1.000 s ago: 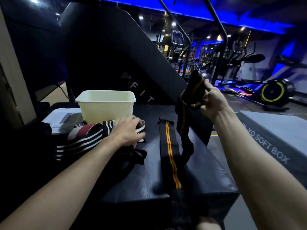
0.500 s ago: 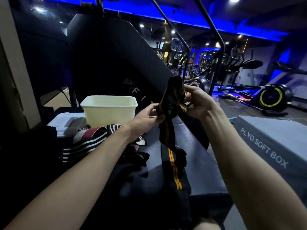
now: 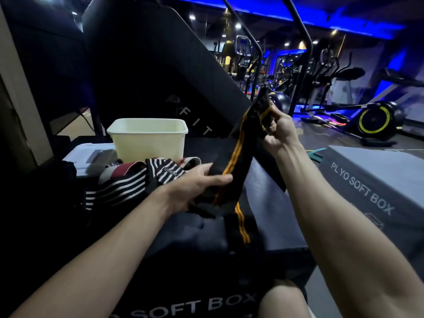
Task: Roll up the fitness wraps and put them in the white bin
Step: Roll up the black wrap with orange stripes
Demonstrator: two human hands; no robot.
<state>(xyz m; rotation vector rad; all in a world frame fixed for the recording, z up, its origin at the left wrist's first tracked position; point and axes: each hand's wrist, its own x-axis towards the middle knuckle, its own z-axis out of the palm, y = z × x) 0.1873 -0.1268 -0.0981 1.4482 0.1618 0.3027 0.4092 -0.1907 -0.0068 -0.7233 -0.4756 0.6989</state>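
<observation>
A dim gym under blue strip lighting (image 3: 298, 20) along the ceiling, with small white spotlights. Beneath that strip, to the right, stands an exercise bike with a yellow-rimmed wheel (image 3: 376, 120) on a dark glossy floor (image 3: 332, 138). Nearer than the bike lies a grey box marked PLYO SOFT BOX (image 3: 371, 180); left of it rises a tall black padded panel (image 3: 149, 72).

Black orange-striped wrap (image 3: 238, 154) stretched unrolled, striped wraps (image 3: 128, 180) heaped, white bin (image 3: 149, 143) upright

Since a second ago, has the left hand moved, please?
Yes. The left hand has left the striped wraps in front of the white bin and gone right, and it now grips the black and orange wrap.
</observation>
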